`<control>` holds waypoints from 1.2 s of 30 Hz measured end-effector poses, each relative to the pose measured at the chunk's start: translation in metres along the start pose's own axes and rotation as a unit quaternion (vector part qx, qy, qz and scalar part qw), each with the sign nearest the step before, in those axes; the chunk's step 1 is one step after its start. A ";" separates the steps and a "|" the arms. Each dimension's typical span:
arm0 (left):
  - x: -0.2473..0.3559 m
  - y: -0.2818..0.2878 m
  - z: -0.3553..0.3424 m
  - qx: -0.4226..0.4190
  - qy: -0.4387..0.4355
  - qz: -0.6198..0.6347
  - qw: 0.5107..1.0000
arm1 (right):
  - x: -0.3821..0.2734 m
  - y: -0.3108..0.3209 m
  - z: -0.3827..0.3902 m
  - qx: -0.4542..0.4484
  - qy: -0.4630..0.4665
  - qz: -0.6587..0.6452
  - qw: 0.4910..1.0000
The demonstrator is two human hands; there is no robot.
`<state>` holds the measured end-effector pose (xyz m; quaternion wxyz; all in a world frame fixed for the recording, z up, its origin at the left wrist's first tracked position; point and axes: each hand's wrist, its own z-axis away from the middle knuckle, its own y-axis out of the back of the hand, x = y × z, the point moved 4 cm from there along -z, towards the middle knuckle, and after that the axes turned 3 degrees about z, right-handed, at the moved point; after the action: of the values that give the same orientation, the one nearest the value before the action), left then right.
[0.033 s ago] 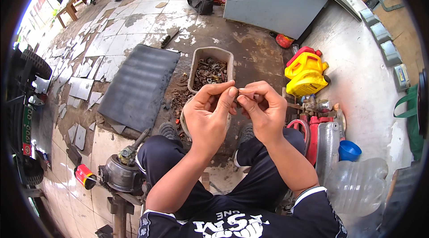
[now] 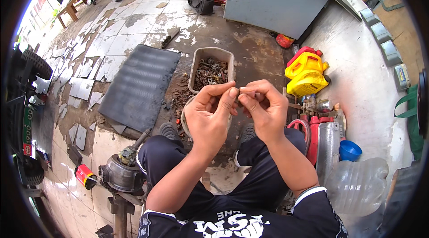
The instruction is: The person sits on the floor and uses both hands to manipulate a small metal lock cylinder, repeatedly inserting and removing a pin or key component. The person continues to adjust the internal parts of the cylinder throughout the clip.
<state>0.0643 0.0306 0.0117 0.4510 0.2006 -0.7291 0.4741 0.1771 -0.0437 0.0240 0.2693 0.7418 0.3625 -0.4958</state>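
My left hand [image 2: 206, 113] and my right hand [image 2: 267, 110] meet above my knees, thumbs and fingertips pinched together. A small dark piece seems to sit between the two pinches, mostly covered by the fingers, so its kind is unclear. Just beyond them on the floor stands a grey-beige plastic bin [image 2: 193, 71] holding rusty hardware [image 2: 210, 72] that looks like nuts and bolts. More rusty bits [image 2: 179, 100] lie loose along its left side. Beneath my hands a second pale container [image 2: 184, 121] shows only its rim; the hands hide its contents.
A black ribbed mat [image 2: 138, 86] lies to the left, near broken tiles [image 2: 81, 88]. At my left knee stands a greasy metal housing [image 2: 120, 175]. Yellow jugs [image 2: 308, 74], a blue funnel-like cup [image 2: 349, 150] and a large clear plastic bottle [image 2: 357, 186] are on the right.
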 end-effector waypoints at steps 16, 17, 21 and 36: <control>-0.002 0.004 -0.011 -0.004 0.006 -0.002 1.000 | 0.006 -0.003 -0.002 -0.015 -0.035 -0.066 0.997; -0.004 0.004 -0.011 -0.007 0.007 0.014 1.000 | 0.005 -0.003 -0.002 -0.018 -0.044 -0.080 0.996; -0.006 0.005 -0.015 -0.016 0.021 0.041 0.999 | 0.005 -0.001 -0.005 -0.028 -0.064 -0.116 0.991; -0.010 0.000 -0.011 -0.190 0.174 0.297 0.919 | 0.005 0.024 -0.015 0.024 -0.084 -0.245 0.966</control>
<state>0.0740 0.0393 0.0050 0.4390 -0.2008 -0.7414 0.4662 0.2059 -0.0451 0.0259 0.1509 0.5923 0.4976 -0.6155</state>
